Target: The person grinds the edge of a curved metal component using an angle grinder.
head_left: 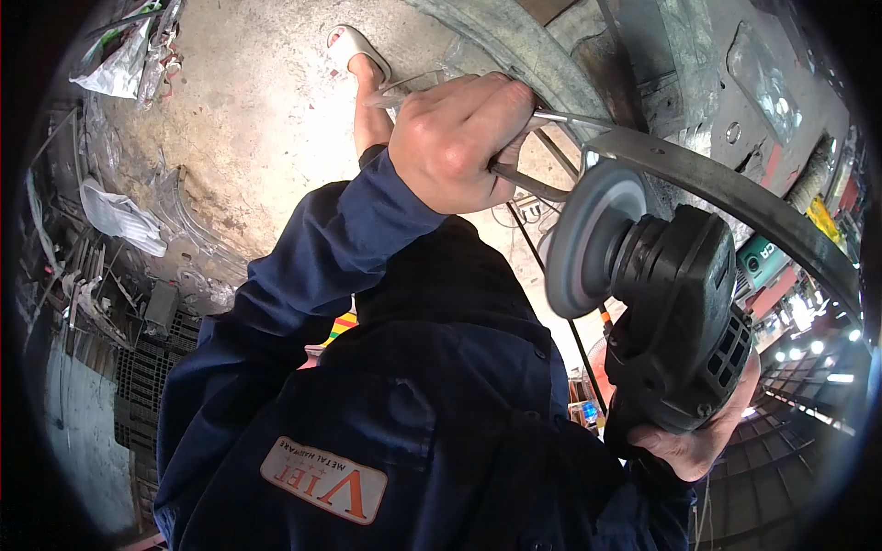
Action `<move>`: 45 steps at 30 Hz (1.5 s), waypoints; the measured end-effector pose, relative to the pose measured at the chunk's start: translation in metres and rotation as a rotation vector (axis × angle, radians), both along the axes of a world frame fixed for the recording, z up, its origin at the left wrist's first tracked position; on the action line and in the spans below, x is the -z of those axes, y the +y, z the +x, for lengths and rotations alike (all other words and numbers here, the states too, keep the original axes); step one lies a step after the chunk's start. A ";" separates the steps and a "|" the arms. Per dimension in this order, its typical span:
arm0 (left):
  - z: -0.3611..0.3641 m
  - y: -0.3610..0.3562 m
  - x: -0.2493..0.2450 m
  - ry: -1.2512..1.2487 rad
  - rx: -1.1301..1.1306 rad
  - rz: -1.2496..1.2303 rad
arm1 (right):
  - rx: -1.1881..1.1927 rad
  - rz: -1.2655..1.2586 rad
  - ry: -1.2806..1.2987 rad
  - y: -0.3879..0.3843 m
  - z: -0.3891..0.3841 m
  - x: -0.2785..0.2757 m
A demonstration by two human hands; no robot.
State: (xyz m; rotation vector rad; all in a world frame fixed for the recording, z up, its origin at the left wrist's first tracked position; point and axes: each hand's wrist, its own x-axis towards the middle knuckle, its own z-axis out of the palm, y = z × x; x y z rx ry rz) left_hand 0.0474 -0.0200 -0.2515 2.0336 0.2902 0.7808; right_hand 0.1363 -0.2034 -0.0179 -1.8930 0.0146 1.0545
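My left hand (464,138) is closed around a thin metal piece (533,182), whose ends stick out past the fingers. Beside it, a curved flat metal bar (726,179) sweeps away to the right. My right hand (689,450) is wrapped around the rear of a black angle grinder (675,312), thumb showing at the bottom. The grinder's grey disc (597,239) faces my left hand, its upper edge right at the metal piece and close under the bar's near end.
A wide curved grey metal part (514,46) lies beyond my left hand. Metal scraps (87,285) and a black plastic crate (152,376) stand at the left. A green tool (761,259) lies at the right. My sandalled foot (354,46) rests on the concrete floor (248,119).
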 end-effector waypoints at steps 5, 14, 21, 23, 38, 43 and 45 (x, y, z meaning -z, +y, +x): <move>0.001 -0.001 -0.002 0.005 -0.022 0.026 | -0.055 -0.035 0.084 -0.007 0.011 0.003; 0.000 -0.004 -0.001 0.005 -0.028 -0.017 | 0.020 0.013 0.175 -0.013 0.003 -0.002; 0.000 -0.003 0.006 -0.012 -0.019 -0.009 | 0.071 0.073 0.363 -0.023 0.007 0.011; 0.000 -0.002 0.006 -0.011 -0.018 0.001 | 0.100 0.099 0.374 -0.015 0.009 0.017; 0.003 0.000 0.006 -0.056 0.009 -0.023 | 0.207 0.216 0.394 -0.011 0.010 0.036; 0.001 -0.002 0.001 -0.035 0.003 0.014 | 0.159 0.229 0.403 -0.041 -0.001 0.021; 0.000 -0.004 0.002 0.017 -0.008 -0.047 | 0.125 0.291 0.388 -0.069 -0.008 0.017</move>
